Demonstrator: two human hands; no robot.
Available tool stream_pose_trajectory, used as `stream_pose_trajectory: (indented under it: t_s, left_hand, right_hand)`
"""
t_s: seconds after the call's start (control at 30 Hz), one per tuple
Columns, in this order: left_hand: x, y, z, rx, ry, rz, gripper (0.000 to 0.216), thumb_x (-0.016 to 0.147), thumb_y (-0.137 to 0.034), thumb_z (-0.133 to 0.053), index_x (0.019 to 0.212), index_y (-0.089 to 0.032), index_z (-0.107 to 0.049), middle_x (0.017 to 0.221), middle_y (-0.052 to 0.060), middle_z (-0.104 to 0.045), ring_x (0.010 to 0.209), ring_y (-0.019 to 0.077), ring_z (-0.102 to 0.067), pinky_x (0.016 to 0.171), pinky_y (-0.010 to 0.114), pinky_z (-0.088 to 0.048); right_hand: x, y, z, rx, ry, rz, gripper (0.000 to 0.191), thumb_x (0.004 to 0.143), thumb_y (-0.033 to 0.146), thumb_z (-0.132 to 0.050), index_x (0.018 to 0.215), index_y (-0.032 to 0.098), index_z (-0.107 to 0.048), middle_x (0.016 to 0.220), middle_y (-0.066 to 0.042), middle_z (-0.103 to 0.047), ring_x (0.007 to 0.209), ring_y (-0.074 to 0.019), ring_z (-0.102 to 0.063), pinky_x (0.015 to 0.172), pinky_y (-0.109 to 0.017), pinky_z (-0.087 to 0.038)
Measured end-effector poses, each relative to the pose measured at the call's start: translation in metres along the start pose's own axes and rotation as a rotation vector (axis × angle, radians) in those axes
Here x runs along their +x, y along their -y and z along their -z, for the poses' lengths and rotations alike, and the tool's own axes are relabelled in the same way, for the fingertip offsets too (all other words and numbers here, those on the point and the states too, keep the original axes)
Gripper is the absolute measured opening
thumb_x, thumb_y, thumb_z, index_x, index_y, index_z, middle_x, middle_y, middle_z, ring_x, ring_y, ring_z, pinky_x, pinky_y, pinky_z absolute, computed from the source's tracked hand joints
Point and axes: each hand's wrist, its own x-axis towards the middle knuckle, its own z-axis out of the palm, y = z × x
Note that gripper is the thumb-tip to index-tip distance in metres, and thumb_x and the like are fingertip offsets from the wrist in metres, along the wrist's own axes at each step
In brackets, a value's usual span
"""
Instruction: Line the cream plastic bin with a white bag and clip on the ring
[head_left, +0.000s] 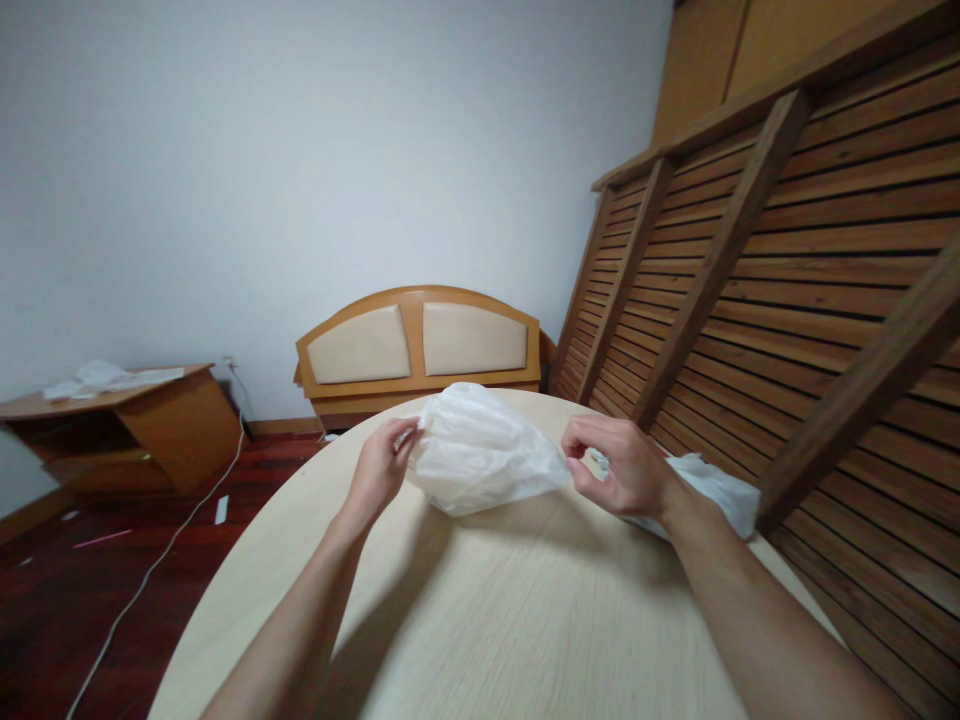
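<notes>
A crumpled, thin white plastic bag (487,450) is stretched between my two hands above the round, pale wood table (480,620). My left hand (384,465) pinches its left edge between thumb and fingers. At the other end, my right hand (619,462) has a corner of the bag pinched between thumb and forefinger. The bag looks puffed out in the middle, and whether anything is inside cannot be made out. Behind my right wrist lies a second white bag (716,490), partly hidden by the hand and forearm.
A slatted wooden panel (750,270) leans along the right side, close to the table. Beyond the table stands a headboard (416,300) with cream pads. To the left, a low wooden desk (169,425) carries white sheeting, and a white cable (161,560) crosses the dark red floor.
</notes>
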Motion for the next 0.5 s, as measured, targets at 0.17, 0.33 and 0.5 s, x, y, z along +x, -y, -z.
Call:
stream_pose_trajectory:
  t_s: [0.17,0.33,0.5]
  left_hand:
    - [-0.015,-0.023,-0.011,0.276,0.102,-0.215,0.025,0.096,-0.031,-0.054,0.103,-0.022,-0.077,0.099,0.007,-0.074,0.092,0.0230,-0.066,0.081,0.032,-0.049]
    - [-0.032,-0.055,-0.027,0.496,0.198,-0.375,0.022,0.099,-0.026,-0.055,0.107,-0.025,-0.075,0.097,0.006,-0.072,0.088,0.0220,-0.064,0.075,0.031,-0.047]
    - [-0.047,-0.080,-0.040,0.555,0.280,-0.487,0.018,0.096,-0.019,-0.059,0.103,-0.025,-0.075,0.091,0.004,-0.070,0.079,0.0193,-0.062,0.069,0.030,-0.046]
  right_hand:
    - [0.002,0.000,-0.003,-0.134,0.003,-0.068,0.027,0.091,0.025,-0.051,0.064,0.022,-0.051,0.059,0.001,-0.055,0.055,-0.0146,-0.051,0.057,-0.029,-0.038]
    - [0.007,0.007,-0.007,-0.076,0.057,-0.074,0.011,0.094,0.027,-0.057,0.090,0.021,-0.066,0.086,-0.005,-0.070,0.082,-0.0202,-0.065,0.077,-0.033,-0.049]
    - [0.008,0.014,-0.015,-0.010,0.160,-0.001,0.028,0.087,0.030,-0.070,0.115,0.023,-0.068,0.119,-0.008,-0.070,0.112,-0.0258,-0.062,0.100,-0.042,-0.047]
